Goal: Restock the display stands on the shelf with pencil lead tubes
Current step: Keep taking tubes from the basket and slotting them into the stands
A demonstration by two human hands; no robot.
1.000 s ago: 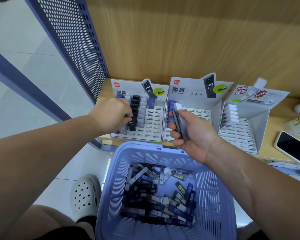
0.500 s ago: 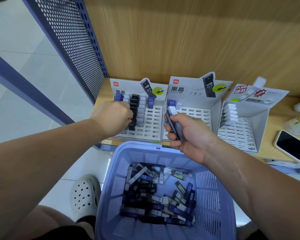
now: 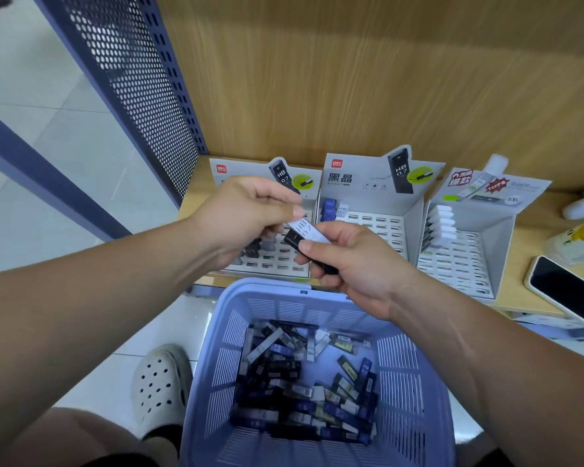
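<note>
Over the far rim of the lilac basket, both hands meet in front of the left display stand. Between them is a white lead tube, its long axis slanting from upper left down to lower right, printed face up. The left hand pinches its upper-left end between thumb and forefinger, the other fingers curled loosely behind. The right hand has the lower end, thumb pressed on top and fingers curled underneath. In that same grip lies a black lead tube, alongside the white one on the same slant, its lower end hidden in the palm. That makes two tubes in hand that I can make out; whether more hide in the fist I cannot tell.

On the wooden shelf, three display stands sit in a row. The left one is mostly covered by the hands, with a few dark tubes showing in its slots. The middle stand carries a short column of blue tubes at its back left corner, three as far as I can count. The right stand has about five white tubes along its left wall. Down in the basket is a jumbled heap of loose tubes, black, blue and white, too many to count. One phone lies near the right stand.
</note>
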